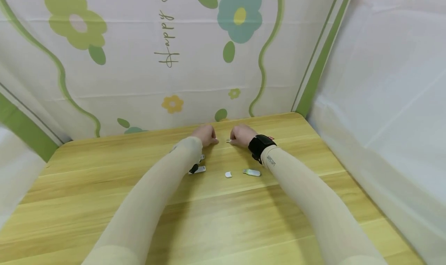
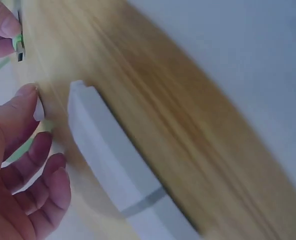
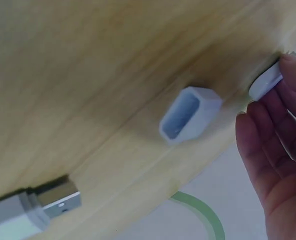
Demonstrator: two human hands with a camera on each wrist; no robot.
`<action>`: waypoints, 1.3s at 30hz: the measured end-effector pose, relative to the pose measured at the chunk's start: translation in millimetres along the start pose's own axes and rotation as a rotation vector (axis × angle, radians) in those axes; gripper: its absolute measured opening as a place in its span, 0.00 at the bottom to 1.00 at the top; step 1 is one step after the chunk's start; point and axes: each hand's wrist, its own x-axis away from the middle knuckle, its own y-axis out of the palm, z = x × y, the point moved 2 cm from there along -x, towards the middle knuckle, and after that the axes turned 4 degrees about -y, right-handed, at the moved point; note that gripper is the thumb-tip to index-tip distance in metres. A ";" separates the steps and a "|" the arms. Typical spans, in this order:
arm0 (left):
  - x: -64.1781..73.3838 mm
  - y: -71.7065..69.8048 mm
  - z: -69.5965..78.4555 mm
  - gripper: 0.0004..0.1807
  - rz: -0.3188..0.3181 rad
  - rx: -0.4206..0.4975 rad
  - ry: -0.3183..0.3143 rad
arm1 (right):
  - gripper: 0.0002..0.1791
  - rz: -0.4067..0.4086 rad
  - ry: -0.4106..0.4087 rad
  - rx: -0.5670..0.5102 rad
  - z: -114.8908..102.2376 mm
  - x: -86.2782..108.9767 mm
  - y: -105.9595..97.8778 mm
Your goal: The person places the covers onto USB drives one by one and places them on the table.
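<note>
My left hand point(image 1: 205, 135) pinches a small white cap point(image 2: 39, 109) between thumb and finger near the table's far edge, its other fingers loosely bent. Just to its right, my right hand point(image 1: 241, 134) holds a white USB flash drive point(image 3: 266, 83) by its body. The metal plug point(image 2: 20, 52) of that drive points toward the left hand, and a gap separates it from the cap. Nearer me, on the table, lie a loose white cap point(image 1: 228, 175) and a second USB flash drive point(image 1: 251, 173) with its plug bare.
Beside the left forearm lie a white stick with a grey band point(image 2: 113, 150) and another white stick point(image 1: 199, 169) with a black part; the sleeve partly covers this area. A flower-printed cloth point(image 1: 139, 75) hangs behind the wooden table point(image 1: 223, 226), and white fabric point(image 1: 383, 102) hangs at right.
</note>
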 end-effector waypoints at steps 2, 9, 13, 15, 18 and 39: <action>2.6 -0.2 -2.5 0.11 0.009 0.002 0.007 | 0.06 0.002 -0.011 0.011 -2.3 -1.3 0.6; 16.9 -4.3 -5.8 0.08 0.089 0.002 0.169 | 0.10 0.027 -0.035 0.000 -16.1 2.7 -8.6; 37.6 -14.5 -1.8 0.07 0.152 0.036 0.298 | 0.12 0.071 -0.069 -0.037 -26.0 15.1 -21.8; 52.3 -21.2 1.4 0.07 0.189 0.062 0.347 | 0.12 0.100 -0.089 -0.050 -30.1 23.9 -27.4; 78.1 -29.6 6.7 0.06 0.265 0.067 0.432 | 0.11 0.146 -0.116 -0.043 -36.4 41.0 -34.3; 230.6 -19.4 11.0 0.07 0.657 -0.053 0.769 | 0.09 0.448 -0.444 0.073 -97.0 143.6 -27.8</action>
